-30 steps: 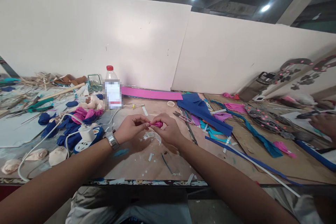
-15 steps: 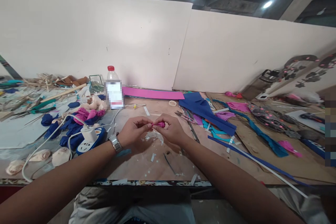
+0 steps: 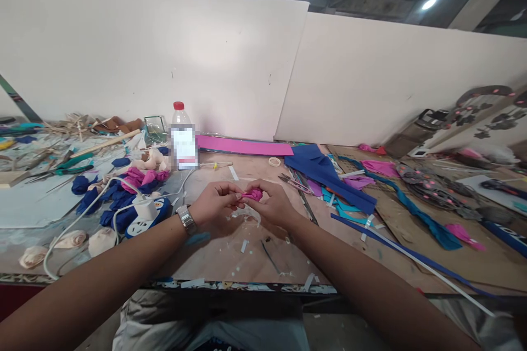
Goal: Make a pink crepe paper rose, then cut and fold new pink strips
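Note:
Between my two hands, just above the table, is a small rolled pink paper flower (image 3: 252, 194). The fingers of my left hand (image 3: 216, 200) pinch its left end. My right hand (image 3: 272, 203) closes its thumb and fingers around the rolled, rounded right end. A metal watch (image 3: 187, 220) is on my left wrist. Below the hands, a clear crumpled piece (image 3: 249, 216) lies on the wooden table (image 3: 222, 258), partly in shadow. Paper scraps and a thin dark strip (image 3: 269, 256) are scattered nearby.
A power strip (image 3: 148, 219) with a white cable sits left, beside blue and pink paper flowers (image 3: 138, 178). A phone (image 3: 184, 147) leans on a bottle (image 3: 179, 114). Behind lie a pink strip (image 3: 245, 146), a tape ring (image 3: 274, 162), scissors (image 3: 295, 182) and blue paper (image 3: 329, 175).
The rolled pink piece shows more of its rounded end, with my right fingers shifted around it. The whole view has moved slightly, so things sit a little further right.

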### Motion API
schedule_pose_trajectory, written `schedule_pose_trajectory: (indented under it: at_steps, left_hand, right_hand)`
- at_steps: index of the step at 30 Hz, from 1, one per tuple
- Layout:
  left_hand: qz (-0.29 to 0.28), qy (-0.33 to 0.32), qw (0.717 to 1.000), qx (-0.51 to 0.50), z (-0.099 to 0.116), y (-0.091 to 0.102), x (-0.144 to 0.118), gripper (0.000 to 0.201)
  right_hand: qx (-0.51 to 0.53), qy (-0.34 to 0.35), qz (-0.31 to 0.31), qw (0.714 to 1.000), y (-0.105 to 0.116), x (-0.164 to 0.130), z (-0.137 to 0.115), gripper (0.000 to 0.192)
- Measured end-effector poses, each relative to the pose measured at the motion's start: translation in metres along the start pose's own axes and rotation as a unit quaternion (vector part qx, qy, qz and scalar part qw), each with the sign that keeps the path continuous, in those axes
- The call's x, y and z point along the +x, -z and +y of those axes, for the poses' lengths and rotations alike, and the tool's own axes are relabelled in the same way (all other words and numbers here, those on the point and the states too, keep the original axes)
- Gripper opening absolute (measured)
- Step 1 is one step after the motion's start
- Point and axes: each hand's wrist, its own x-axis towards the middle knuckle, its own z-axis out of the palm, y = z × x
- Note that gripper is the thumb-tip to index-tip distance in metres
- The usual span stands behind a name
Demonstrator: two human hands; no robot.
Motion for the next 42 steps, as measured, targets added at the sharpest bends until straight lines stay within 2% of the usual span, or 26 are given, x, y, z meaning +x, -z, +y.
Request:
schedule_pose_trajectory:
  at_steps: [3, 6, 11, 15, 19, 23, 26, 32, 36, 42]
  left_hand:
    - [-0.018, 0.003, 1.0, 0.009, -0.003, -0.001, -0.001, 0.036]
    - [-0.015, -0.022, 0.995, 0.092, -0.006, -0.003, -0.003, 0.036]
    - [-0.031, -0.104, 0.969, 0.221, -0.004, -0.007, -0.009, 0.029]
    - [-0.019, -0.116, 0.941, 0.316, -0.003, -0.005, -0.009, 0.025]
    - [-0.009, -0.122, 0.955, 0.27, -0.008, -0.001, -0.005, 0.023]
    - [-0.019, -0.11, 0.97, 0.215, -0.011, -0.001, -0.003, 0.024]
    - [-0.024, -0.116, 0.964, 0.236, -0.012, -0.002, -0.004, 0.026]
    - [-0.019, -0.135, 0.944, 0.3, -0.01, -0.002, -0.005, 0.035]
    - [-0.003, -0.14, 0.945, 0.296, -0.01, -0.002, -0.006, 0.026]
    - [0.0, -0.143, 0.948, 0.285, -0.01, -0.002, -0.006, 0.026]
  right_hand:
    - [0.006, -0.01, -0.006, 1.0, 0.0, 0.0, -0.002, 0.014]
    - [0.011, -0.027, -0.023, 0.999, -0.001, -0.001, -0.001, 0.015]
    - [0.018, -0.06, -0.03, 0.998, 0.0, 0.0, 0.001, 0.014]
    - [0.035, -0.075, -0.048, 0.995, 0.002, 0.0, -0.001, 0.021]
    - [0.148, -0.118, -0.073, 0.979, -0.003, -0.001, 0.0, 0.048]
    - [0.216, -0.134, -0.07, 0.964, -0.008, -0.001, 0.004, 0.04]
    - [0.192, -0.132, -0.07, 0.97, -0.008, -0.002, 0.004, 0.035]
    - [0.135, -0.083, -0.086, 0.984, -0.003, -0.003, -0.005, 0.03]
    - [0.129, -0.066, -0.076, 0.986, -0.002, -0.002, -0.009, 0.03]
    - [0.074, -0.029, -0.058, 0.995, -0.002, -0.002, -0.011, 0.025]
